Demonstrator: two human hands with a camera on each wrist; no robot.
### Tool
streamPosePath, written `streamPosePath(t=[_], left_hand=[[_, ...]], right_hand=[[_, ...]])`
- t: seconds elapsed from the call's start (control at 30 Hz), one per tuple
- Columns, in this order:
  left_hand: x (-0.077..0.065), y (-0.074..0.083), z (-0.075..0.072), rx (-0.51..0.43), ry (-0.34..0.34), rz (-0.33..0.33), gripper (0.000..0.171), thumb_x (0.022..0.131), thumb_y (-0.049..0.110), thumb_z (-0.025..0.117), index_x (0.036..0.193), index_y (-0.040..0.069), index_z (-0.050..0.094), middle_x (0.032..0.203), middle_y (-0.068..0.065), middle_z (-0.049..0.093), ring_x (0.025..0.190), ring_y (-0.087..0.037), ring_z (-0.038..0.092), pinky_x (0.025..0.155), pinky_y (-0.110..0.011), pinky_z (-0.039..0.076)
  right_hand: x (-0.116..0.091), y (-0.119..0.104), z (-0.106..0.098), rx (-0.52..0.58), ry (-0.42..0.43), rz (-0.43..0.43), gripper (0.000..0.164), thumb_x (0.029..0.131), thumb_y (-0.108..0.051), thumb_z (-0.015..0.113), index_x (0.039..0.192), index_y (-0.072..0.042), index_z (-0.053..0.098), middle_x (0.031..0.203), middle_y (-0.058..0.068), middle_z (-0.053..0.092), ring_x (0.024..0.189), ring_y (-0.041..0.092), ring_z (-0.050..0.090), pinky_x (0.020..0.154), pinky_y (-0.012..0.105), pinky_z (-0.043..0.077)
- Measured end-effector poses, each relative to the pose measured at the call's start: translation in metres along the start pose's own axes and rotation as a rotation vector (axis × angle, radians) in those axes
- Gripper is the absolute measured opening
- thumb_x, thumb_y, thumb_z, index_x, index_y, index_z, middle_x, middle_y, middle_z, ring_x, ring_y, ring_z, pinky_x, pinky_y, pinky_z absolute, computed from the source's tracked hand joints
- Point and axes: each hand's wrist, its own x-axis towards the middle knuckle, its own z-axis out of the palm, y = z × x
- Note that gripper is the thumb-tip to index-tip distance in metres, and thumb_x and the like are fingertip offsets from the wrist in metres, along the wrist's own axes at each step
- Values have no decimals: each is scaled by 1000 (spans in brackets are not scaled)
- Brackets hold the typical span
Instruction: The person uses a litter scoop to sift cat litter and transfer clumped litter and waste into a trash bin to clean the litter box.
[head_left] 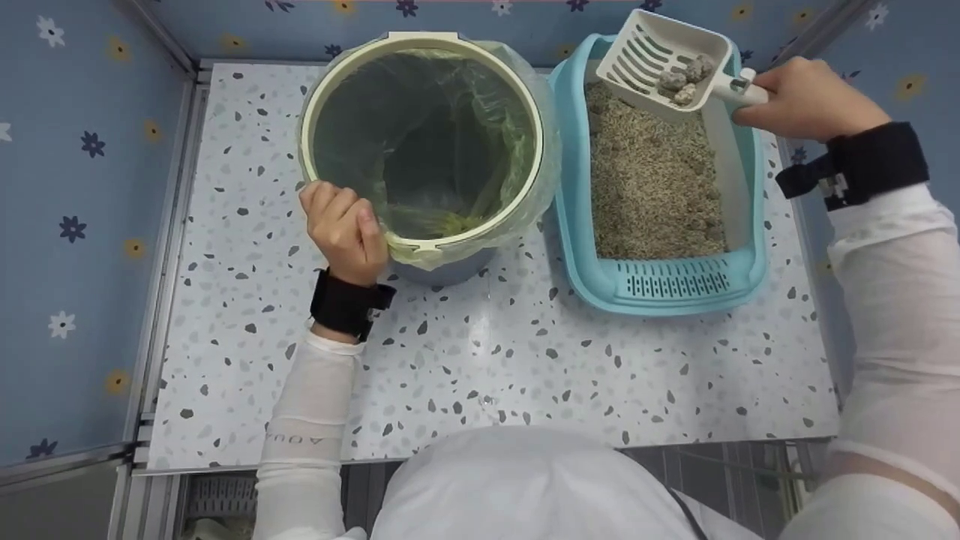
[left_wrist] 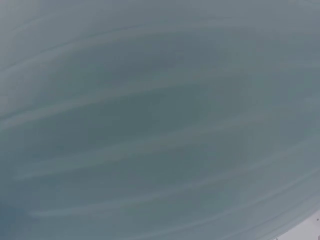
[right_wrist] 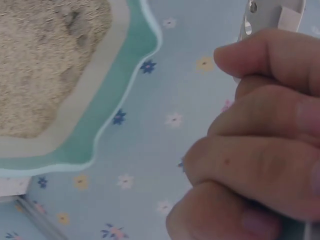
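- Nearest risk: liner (head_left: 510,142) could slide off the rim of the bin (head_left: 450,241); cause would be loose film outside the rim and a pull from one side only.
- Bin is on the table (head_left: 487,360), just beside the tray (head_left: 574,225); a hard one-sided tug could tip or drag it.
- Farther out: clumps (head_left: 673,81) sit loose in the scoop (head_left: 652,90), toward its handle end. A tilt or jolt might roll them back into the litter (head_left: 652,180), or onto the table.
- Pose, near: left hand (head_left: 345,229) grips the near-left rim, fingers curled over, forearm reaching forward.
- Left wrist view: ribbed grey-blue surface (left_wrist: 160,110), probably the bin's wall; too close to be sure.
- Pose, far: right hand (head_left: 806,101) curled round the scoop's handle, arm stretched along the tray's right side, scoop held above the tray's far end.
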Motion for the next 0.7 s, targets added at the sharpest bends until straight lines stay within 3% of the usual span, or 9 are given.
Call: streamPosePath(t=[0.27, 0.47, 0.7], left_hand=[[14, 14, 0, -5, 12, 11, 51, 89, 27, 33, 45, 2, 27, 46, -8, 21, 48, -26, 20, 61, -43, 25], [17, 20, 1, -30, 15, 0, 50, 89, 25, 32, 46, 1, 28, 46, -10, 22, 49, -28, 21, 62, -43, 27], [17, 18, 0, -26, 15, -1, 51, 89, 27, 32, 45, 1, 27, 46, -10, 21, 49, -28, 20, 62, -43, 26]], right_hand=[[19, -62, -25, -166, 3, -160, 24, 83, -25, 48, 72, -4, 53, 54, 3, 41, 42, 12, 33, 40, 27, 30], [30, -102, -33, -217, -32, -188, 24, 82, -22, 51, 87, -1, 61, 66, 7, 53, 48, 15, 39, 42, 28, 34], [36, -147, -31, -375, 115, -337, 17, 73, -14, 50, 59, -4, 52, 53, 7, 46, 56, 23, 36, 57, 37, 30]])
